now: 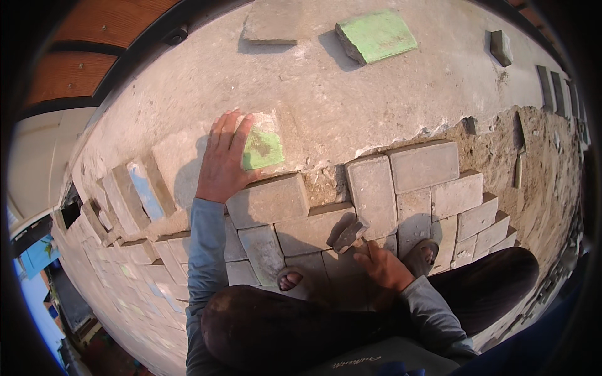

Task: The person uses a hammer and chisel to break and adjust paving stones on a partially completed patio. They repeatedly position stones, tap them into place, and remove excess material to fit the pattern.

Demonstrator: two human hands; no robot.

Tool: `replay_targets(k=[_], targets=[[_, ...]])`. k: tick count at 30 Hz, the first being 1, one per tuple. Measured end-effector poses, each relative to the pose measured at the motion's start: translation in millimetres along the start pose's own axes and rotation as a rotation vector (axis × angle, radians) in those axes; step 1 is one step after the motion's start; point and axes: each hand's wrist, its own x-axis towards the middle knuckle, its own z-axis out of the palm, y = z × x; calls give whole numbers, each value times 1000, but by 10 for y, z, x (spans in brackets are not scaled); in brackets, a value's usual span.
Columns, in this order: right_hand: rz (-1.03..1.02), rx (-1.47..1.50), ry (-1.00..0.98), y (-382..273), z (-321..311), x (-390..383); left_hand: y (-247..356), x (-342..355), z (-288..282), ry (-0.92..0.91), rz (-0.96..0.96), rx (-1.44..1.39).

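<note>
My left hand (221, 158) is on the left end of a broken, partly green paving block (263, 149), thumb by its near edge and fingers reaching to its far edge. How firmly it grips is hard to see. The block sits beyond a row of laid grey pavers (269, 199), next to a sandy gap (323, 186). In my right hand (387, 268) is a hammer (347, 235), its handle wrapped by my fingers. The hammer's head hangs over the pavers between my feet, casting a shadow beside it.
Far off lie a green-topped paver (377, 36) and a grey one (271, 22) on concrete. At the right, a trowel (518, 156) stands in bare sand (539, 172). Several loose blocks, one blue-marked (145, 191), lean at the left. An orange-brown panel (75, 72) borders the upper left.
</note>
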Motion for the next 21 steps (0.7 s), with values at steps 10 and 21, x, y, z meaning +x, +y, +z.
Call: replay_targets(k=[10,21], targets=[[160,59,-6,-185,-116,67,396,-2048,744,117,-1047,113],[204,-36,5,-159,-55,68,497,-3773,1480,150,-1597,-104]])
